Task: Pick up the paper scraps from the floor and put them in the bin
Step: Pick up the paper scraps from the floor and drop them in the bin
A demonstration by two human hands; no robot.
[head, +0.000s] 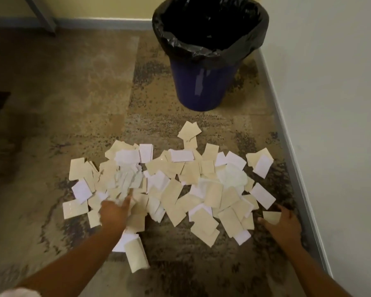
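From the head camera, a blue bin (pixel 204 82) lined with a black bag (pixel 212 48) stands in the corner of the room, where a yellowish wall (pixel 94 6) meets a white wall (pixel 334 82). Grey skirting (pixel 287 142) runs along the foot of both walls. The floor (pixel 73 93) is a mottled tan and brown carpet with darker patches, darkest just around the bin. Far to the left of the bin, a grey metal leg (pixel 41 13) slants down near the yellowish wall.

The paper scraps (pixel 176 185), cream and white rectangles, lie in a broad overlapping heap on the carpet in front of the bin, apart from it.

The left hand (pixel 114 213) reaches into the heap's near left part, well away from the bin; its fingers are blurred, so the grip cannot be told. The right hand (pixel 283 224) rests at the heap's near right edge, close to the skirting, fingers spread and touching one cream scrap (pixel 271 217).
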